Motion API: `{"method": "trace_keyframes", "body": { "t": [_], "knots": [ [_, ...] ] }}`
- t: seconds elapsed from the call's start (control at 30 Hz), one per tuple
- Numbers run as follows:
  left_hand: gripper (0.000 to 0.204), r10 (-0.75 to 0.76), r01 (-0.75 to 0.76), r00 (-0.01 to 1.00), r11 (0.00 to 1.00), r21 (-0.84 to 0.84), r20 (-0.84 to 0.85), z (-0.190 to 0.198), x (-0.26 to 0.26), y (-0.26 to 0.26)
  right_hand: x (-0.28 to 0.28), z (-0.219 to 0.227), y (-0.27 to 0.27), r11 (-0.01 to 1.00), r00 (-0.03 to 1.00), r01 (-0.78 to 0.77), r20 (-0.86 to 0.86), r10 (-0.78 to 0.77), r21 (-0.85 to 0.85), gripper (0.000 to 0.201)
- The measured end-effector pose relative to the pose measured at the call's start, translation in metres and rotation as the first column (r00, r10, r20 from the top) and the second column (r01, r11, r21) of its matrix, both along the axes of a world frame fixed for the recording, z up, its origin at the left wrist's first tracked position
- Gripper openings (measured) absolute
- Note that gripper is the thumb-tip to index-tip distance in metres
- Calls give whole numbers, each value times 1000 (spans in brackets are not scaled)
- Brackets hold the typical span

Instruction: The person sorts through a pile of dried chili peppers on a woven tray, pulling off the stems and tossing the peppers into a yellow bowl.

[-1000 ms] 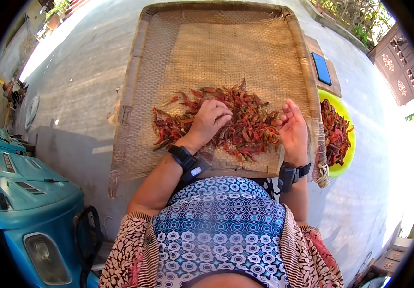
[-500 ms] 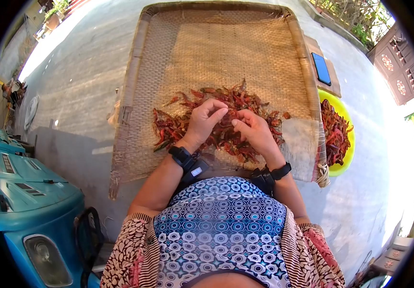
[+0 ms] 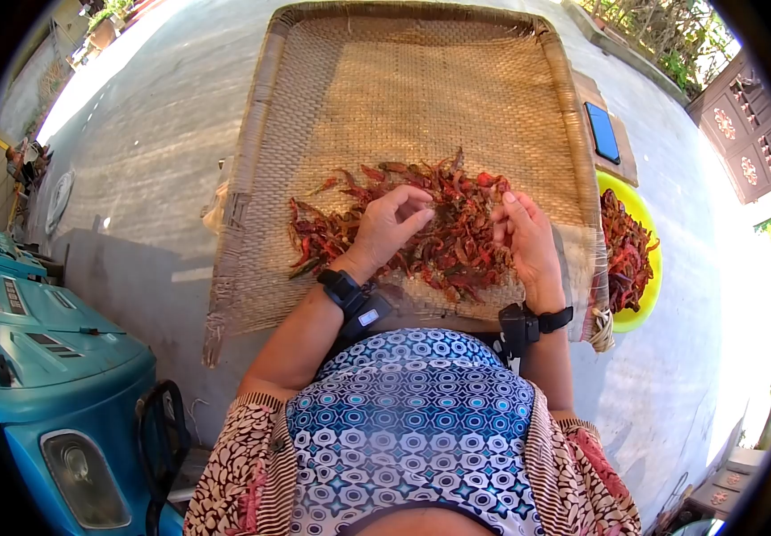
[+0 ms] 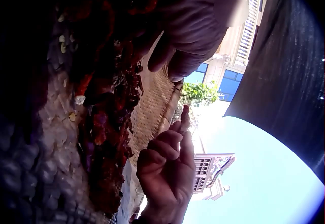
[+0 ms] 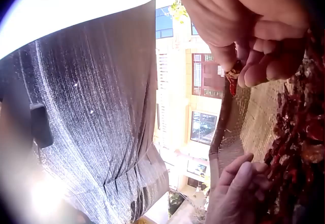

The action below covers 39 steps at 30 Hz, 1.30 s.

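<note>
A heap of dried red chili peppers (image 3: 443,259) lies on the near half of a woven bamboo tray (image 3: 430,85). My right hand (image 3: 533,246) is raised over the heap's right side, pinching a small dried chili pepper (image 5: 233,81) between thumb and fingertips. In the left wrist view, that pepper (image 4: 184,118) points up from the fingertips. Over the middle of the heap is my left hand (image 3: 385,228), its fingers loosely bent, with a gap between thumb and forefinger and nothing visible in it.
A yellow-green basin (image 3: 652,277) of dark red peppers stands against the tray's right side. Beyond it, a phone (image 3: 602,132) lies on a flat brown piece (image 3: 625,161). To the left stands a teal vehicle (image 3: 81,375), with a black metal frame (image 3: 148,429) beside it.
My right hand came in from the tray's right side to beside the left hand, then drew back rightward with a chili pepper pinched. My left hand has hardly moved.
</note>
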<state>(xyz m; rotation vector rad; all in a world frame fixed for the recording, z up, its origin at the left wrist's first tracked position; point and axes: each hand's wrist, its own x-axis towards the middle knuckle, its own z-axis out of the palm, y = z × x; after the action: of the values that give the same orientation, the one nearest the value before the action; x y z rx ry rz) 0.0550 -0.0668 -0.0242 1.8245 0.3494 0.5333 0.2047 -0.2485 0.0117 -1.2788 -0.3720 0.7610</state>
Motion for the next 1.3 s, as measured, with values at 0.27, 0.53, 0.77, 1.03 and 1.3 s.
{"method": "trace_keyframes", "body": {
  "t": [0.27, 0.53, 0.77, 1.03, 1.3],
  "knots": [
    [28, -188, 192, 981, 906, 376, -48, -5, -2, 1, 82, -21, -65, 705, 902, 353, -424, -82, 615, 34],
    [26, -176, 241, 969, 829, 504, -174, -6, -1, 2, 10, -1, -20, 997, 993, 73, 89, -73, 0, 23],
    [23, -160, 221, 974, 832, 509, -162, -3, -1, 0, -39, 11, 1, 727, 519, 97, 658, 546, -680, 30],
    [28, -175, 208, 977, 909, 361, -121, 3, -5, -1, -39, 3, 8, 794, 621, 20, 630, 467, -608, 20],
    [27, -268, 219, 963, 851, 478, 35, -2, -1, 1, -36, 7, 15, 976, 965, -209, 148, 217, -67, 14]
  ]
}}
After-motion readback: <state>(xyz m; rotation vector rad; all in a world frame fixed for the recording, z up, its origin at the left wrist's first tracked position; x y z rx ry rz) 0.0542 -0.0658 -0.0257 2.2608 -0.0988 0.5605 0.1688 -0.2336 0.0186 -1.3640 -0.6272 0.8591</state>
